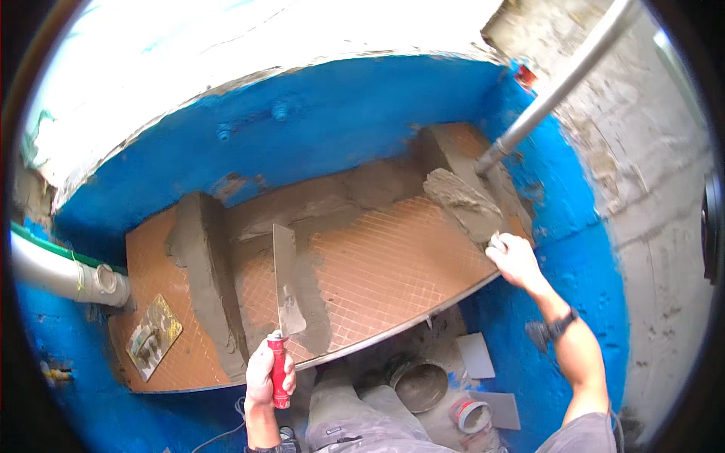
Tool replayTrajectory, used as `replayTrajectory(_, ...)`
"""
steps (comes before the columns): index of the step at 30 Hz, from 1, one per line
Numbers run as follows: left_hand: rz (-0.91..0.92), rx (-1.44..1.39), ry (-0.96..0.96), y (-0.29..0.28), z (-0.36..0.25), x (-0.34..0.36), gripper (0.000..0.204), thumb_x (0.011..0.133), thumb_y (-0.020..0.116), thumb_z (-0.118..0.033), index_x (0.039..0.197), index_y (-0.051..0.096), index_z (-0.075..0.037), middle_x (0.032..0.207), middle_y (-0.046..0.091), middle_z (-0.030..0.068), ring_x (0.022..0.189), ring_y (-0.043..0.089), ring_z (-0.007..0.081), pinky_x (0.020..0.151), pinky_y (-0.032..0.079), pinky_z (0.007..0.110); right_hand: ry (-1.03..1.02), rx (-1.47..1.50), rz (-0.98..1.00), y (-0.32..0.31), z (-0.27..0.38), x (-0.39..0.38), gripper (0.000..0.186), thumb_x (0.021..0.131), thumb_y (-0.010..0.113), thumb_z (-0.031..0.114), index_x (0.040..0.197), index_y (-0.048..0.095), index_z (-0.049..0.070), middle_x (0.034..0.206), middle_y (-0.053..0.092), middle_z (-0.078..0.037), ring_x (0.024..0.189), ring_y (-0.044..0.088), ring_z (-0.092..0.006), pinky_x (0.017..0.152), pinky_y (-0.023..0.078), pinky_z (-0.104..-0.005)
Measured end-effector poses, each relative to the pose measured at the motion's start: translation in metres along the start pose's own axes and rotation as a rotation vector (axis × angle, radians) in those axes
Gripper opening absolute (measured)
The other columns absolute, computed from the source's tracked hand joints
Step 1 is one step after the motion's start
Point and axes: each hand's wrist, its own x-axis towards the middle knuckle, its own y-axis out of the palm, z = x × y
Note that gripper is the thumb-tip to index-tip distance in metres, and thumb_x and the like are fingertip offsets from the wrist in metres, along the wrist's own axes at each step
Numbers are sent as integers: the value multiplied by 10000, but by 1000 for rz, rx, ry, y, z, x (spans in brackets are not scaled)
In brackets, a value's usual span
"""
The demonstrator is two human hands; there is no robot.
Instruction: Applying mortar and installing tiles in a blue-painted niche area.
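My left hand (270, 373) is closed round the red handle of a trowel (285, 283), whose narrow blade points away from me over a band of mortar. At the right, my right hand (513, 259) grips the end of a second trowel (477, 214). Thick wet mortar covers that blade, so little of its metal shows. Both tools are above a brown board with a grid texture (393, 253). Mortar ridges stand on the board, one at the left (204, 264) and one at the far right (453, 155). More mortar is spread along the back edge.
A mortar-stained float (154, 337) lies on the board's left end. White pipe (72, 272) enters at the left; a grey pole (559, 87) slants down at the right. Blue-coated walls (317, 113) surround the board. Below are a bucket (421, 385), a tin (472, 415) and tiles (476, 355).
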Motion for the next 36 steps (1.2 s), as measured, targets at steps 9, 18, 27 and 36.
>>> replayTrajectory(9,208,292,-196,114,59,-7,498,1039,558,-440,1352,528,-53,740,542,77,439,483,145,376,414,283,595,346,-75,-12,-75,-386,272,811,771,218,885,686,-29,681,655,-137,614,635,-194,613,504,-366)
replayTrajectory(18,324,721,-385,201,169,-36,443,1061,531,-406,1324,525,-49,727,537,50,425,469,123,368,408,258,1030,208,221,149,-137,-592,288,923,642,299,986,715,28,955,735,-215,938,712,-404,828,565,-489)
replayTrajectory(27,226,1089,-723,135,302,-38,440,1031,576,-438,1221,532,-44,676,563,61,435,512,149,384,422,273,899,-15,583,501,-261,-546,234,941,584,186,940,814,137,962,780,-104,943,761,-264,789,586,-376)
replayTrajectory(36,-8,1314,-780,24,391,7,365,1110,392,-392,940,521,-96,564,526,13,329,361,69,303,267,217,996,284,602,739,-340,-472,309,788,752,268,989,760,33,1101,732,-205,1027,713,-379,882,589,-461)
